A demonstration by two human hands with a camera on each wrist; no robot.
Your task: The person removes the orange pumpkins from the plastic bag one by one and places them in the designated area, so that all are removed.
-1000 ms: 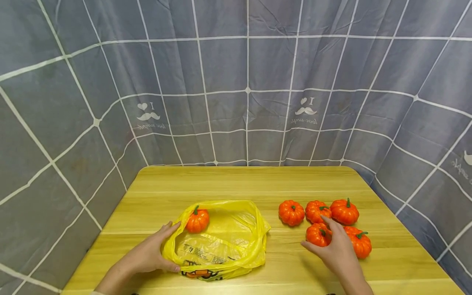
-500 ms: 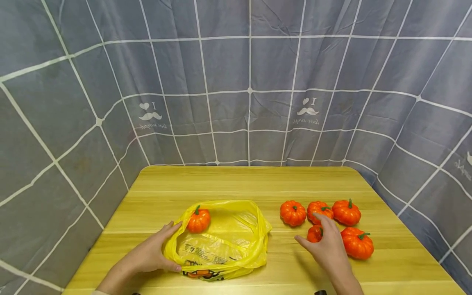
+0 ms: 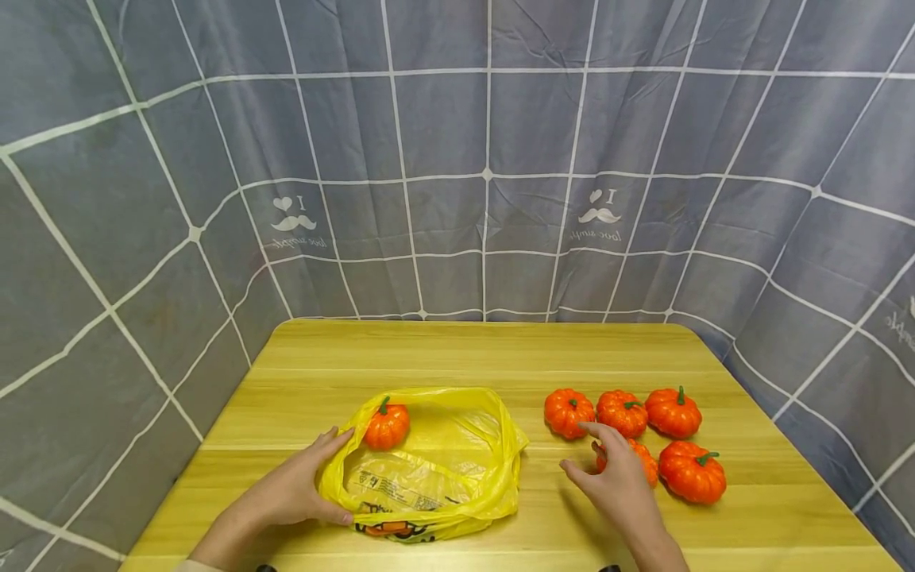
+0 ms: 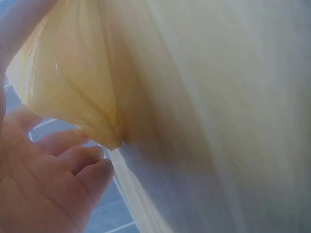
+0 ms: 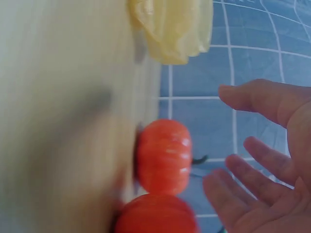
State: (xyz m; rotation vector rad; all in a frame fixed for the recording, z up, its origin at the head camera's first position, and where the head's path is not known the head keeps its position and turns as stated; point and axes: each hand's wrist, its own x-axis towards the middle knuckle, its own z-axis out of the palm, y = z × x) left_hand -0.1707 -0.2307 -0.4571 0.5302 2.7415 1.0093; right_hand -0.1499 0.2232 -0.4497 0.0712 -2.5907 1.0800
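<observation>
A yellow plastic bag (image 3: 429,520) lies on the table with its mouth held wide, and a small orange pumpkin (image 3: 386,429) sits inside at its left. My left hand (image 3: 296,485) rests against the bag's left side, thumb at the front and fingers at the back, spread apart. In the left wrist view the bag's film (image 4: 73,68) passes between thumb and fingers. My right hand (image 3: 618,485) hovers with spread fingers, partly hiding a pumpkin (image 3: 646,463). The right wrist view shows nothing between its thumb and fingers; a pumpkin (image 5: 165,155) lies beside them.
Around the right hand stand more pumpkins: a left one (image 3: 569,413), a middle one (image 3: 620,411), a back right one (image 3: 673,413) and a front right one (image 3: 692,474). A grey gridded curtain (image 3: 443,214) surrounds the wooden table (image 3: 457,349) at back and sides.
My right hand has shifted left across the front pumpkin, its fingers still spread. The left hand and the bag have stayed in place. The view has drifted slightly.
</observation>
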